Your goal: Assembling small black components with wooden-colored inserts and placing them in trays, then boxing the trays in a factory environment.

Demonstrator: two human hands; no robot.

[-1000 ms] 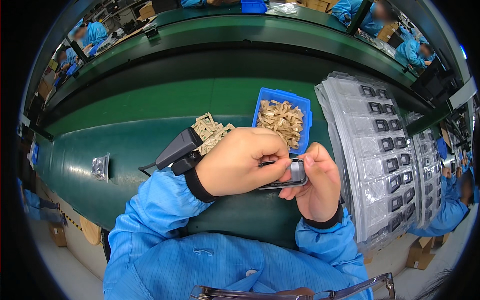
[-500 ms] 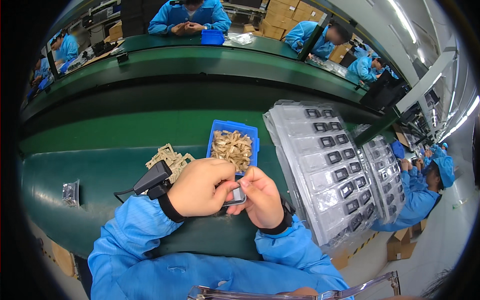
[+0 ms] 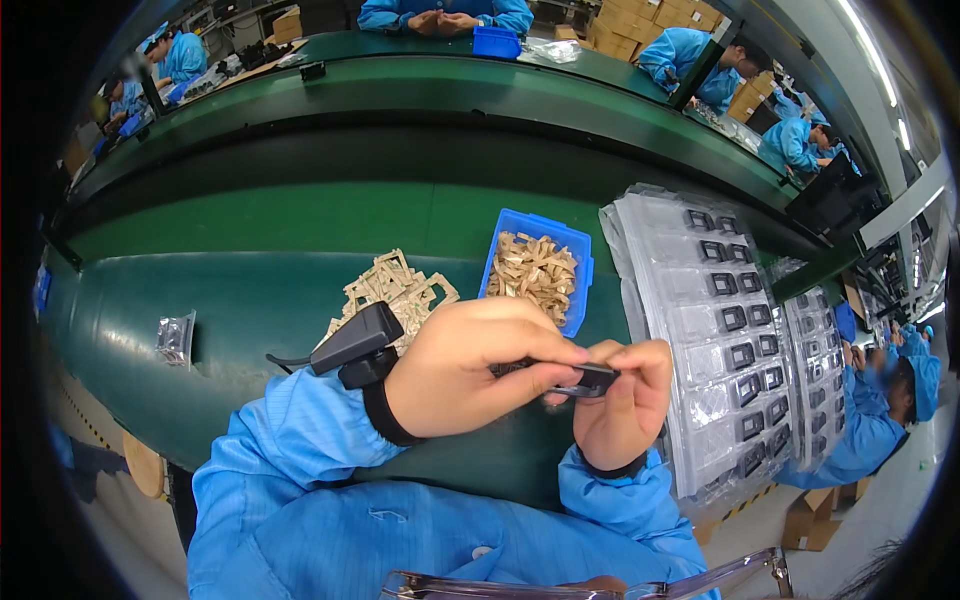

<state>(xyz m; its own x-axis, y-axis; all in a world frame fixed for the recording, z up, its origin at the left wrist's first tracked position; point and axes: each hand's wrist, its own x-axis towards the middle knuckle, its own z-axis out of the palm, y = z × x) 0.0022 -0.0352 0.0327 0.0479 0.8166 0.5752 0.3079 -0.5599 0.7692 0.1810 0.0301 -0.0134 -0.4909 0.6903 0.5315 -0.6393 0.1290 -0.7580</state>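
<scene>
Between both hands, above the green bench, is a small black rectangular frame (image 3: pixel 592 380), tilted and partly covered by fingers. My left hand (image 3: pixel 480 365) pinches its left end between thumb and fingers. At the right end, the fingers of my right hand (image 3: pixel 628 400) are closed on it. Behind the hands stands a blue bin (image 3: pixel 583 262) filled with small tan strips (image 3: pixel 532 275). To its left lies a loose heap of beige rectangular frames (image 3: pixel 395 285), partly hidden by my left hand and the black device (image 3: pixel 358 335) strapped at that wrist.
Stacked clear plastic trays (image 3: pixel 690 330) holding several black frames stand at the right, close to my right hand. A small clear bag (image 3: pixel 175 340) of parts lies at the left. Co-workers in blue sit beyond the raised green ledge (image 3: pixel 420 110) and at the far right.
Both hands have shifted right relative to the bin, toward the trays, carrying the black frame. The frame has turned from showing its grey face to a more edge-on tilt. The whole view has shifted.
</scene>
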